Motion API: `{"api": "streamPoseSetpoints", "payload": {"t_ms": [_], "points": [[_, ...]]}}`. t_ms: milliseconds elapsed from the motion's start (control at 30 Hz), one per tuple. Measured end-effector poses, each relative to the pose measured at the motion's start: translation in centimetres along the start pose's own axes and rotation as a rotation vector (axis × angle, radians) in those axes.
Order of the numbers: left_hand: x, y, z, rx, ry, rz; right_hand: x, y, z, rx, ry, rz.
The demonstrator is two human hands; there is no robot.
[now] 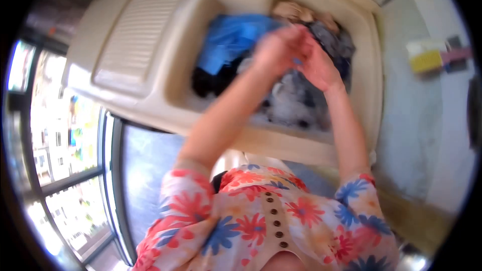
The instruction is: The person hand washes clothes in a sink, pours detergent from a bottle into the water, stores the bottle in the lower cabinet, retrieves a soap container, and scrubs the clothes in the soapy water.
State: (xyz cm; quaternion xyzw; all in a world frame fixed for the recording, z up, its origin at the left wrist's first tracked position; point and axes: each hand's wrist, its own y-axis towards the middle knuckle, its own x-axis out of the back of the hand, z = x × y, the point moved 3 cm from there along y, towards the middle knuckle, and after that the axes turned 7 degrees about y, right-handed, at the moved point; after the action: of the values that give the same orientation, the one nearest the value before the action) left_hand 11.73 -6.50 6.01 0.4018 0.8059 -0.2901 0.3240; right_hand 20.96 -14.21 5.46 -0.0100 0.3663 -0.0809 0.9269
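Note:
My left hand [278, 50] and my right hand [320, 67] meet above the wet laundry in a beige sink basin [188, 65]. Both are blurred, the left more so. Their fingers look curled in against each other, and whatever is between them is hidden. A small blue spot [297, 61] shows between the hands; I cannot make out what it is. Left of them lies a bright blue cloth [233, 37], with black cloth [208, 82] below it. Grey-white suds [291, 102] cover the water under my wrists. Dark grey cloth [336, 42] and beige cloth [291, 11] are heaped at the far right.
A ribbed washboard [143, 35] is moulded into the sink's left side. On the right, a ledge [427, 90] holds a yellow item [426, 63] and a pinkish one [456, 56]. Window frames [108, 170] stand at the left. The sink's front rim [296, 145] is near my body.

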Motion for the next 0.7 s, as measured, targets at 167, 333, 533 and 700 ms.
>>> {"api": "streamPoseSetpoints", "payload": {"t_ms": [167, 333, 533, 700], "points": [[-3.0, 0.2, 5.7, -0.351, 0.099, -0.122, -0.2, 0.2, -0.8, 0.151, 0.139, -0.030], [-1.6, -3.5, 5.2, -0.681, 1.291, -0.419, 3.4, 1.4, -4.0, 0.012, 0.103, -0.259], [0.0, -10.2, 2.5, -0.279, 2.157, -0.168, 1.9, 0.8, -5.4, 0.075, -0.706, -0.295], [1.8, -14.2, 0.7, -0.481, 2.062, -0.429, 2.6, 2.7, -6.3, 0.199, -1.099, -0.126]]}}
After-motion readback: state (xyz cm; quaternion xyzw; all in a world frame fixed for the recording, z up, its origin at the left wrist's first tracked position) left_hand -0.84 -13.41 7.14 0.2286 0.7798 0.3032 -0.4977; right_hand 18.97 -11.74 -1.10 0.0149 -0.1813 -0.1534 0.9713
